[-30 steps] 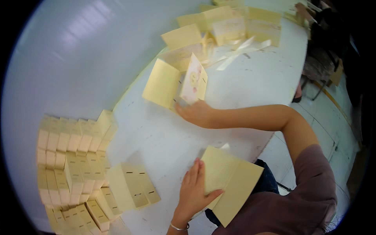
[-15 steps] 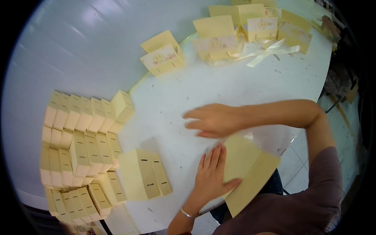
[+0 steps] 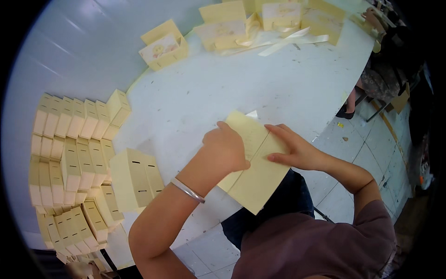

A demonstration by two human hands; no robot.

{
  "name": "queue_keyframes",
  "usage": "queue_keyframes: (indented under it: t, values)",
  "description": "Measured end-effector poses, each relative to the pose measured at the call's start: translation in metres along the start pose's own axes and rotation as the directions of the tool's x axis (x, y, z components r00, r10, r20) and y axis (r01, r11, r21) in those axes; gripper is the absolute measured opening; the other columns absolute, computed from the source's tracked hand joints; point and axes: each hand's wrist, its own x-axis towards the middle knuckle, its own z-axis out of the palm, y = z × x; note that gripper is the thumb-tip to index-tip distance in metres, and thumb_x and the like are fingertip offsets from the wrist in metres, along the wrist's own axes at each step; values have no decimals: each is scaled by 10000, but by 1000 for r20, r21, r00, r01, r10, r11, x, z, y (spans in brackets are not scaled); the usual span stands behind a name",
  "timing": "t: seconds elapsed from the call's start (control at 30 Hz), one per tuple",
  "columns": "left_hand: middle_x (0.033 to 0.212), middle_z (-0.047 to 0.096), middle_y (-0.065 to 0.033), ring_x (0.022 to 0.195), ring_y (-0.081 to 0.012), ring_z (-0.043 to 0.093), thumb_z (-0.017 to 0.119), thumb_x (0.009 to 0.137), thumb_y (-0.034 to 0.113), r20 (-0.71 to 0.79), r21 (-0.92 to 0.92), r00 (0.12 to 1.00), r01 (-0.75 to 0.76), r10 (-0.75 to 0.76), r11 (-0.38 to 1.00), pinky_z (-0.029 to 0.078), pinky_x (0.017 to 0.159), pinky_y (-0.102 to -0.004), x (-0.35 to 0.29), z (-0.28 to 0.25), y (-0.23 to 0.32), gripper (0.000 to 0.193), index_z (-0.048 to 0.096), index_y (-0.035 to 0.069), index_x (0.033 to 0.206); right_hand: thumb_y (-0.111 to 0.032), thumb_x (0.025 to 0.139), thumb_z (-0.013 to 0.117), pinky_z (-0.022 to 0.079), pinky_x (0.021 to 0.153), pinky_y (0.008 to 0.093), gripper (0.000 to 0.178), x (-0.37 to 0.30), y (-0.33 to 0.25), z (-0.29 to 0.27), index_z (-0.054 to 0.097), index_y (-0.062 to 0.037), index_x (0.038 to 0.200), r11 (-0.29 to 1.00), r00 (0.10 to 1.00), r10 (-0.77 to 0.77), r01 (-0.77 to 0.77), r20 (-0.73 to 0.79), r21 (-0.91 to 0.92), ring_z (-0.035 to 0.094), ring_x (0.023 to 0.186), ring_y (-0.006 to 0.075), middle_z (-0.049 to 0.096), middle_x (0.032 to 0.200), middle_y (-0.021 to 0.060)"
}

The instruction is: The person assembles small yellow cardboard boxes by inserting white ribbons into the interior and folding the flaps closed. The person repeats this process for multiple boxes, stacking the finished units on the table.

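Observation:
A creased, cream-coloured folded card (image 3: 258, 183) lies at the table's near edge and reaches out over my lap. My left hand (image 3: 225, 146), with a silver bangle at the wrist, is closed at the card's left side. Its thumb rests near the crease, and its other fingers are mostly hidden behind the back of the hand. On the right side, my right hand (image 3: 297, 151) has its fingers stretched onto the card, with the thumb apart on the surface. A small white piece (image 3: 252, 114) sticks out at the card's far edge.
Stacked rows of cream boxes (image 3: 69, 172) with dark slots stand at the left. A larger slotted cream box (image 3: 134, 179) sits nearer me. Far back are a printed open box (image 3: 162, 49), more printed boxes (image 3: 223, 30) and pale ribbons (image 3: 285, 42). Another person's leg (image 3: 349, 102) shows at right.
My right hand has come back from the table's middle onto the card. My left hand has moved from lying flat to curling at its left side. The view has shifted.

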Motion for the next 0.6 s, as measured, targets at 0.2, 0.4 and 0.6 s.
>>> queue_keyframes:
  t: [0.2,0.4,0.6]
  values:
    - [1221,400,-279,999,-344,542,669,646,399,-571,-127,818,-169,67,977,461,804,-380,-16,47,-8,837,338,-82,1246,-171,755,644,363,864,309,472,12,-15,-15,465,-59,1177,981,996,67,-76,54,176,441,992,185,471,1073,67]
    - [913,613,-187,769,-281,601,630,740,338,-574,-646,816,-402,-66,648,467,686,-328,-16,47,-34,489,565,-56,1022,-168,743,634,375,843,334,401,33,-23,-23,524,-43,1107,913,909,-365,392,202,-114,478,976,236,506,1068,95]
    - [805,615,-53,670,-92,558,613,790,380,-179,-741,984,-132,-3,659,454,600,-241,-1,-9,-102,441,601,-34,942,-224,868,455,372,853,364,261,15,-20,-6,535,-62,1056,635,840,-311,532,445,-560,525,907,245,498,1072,105]
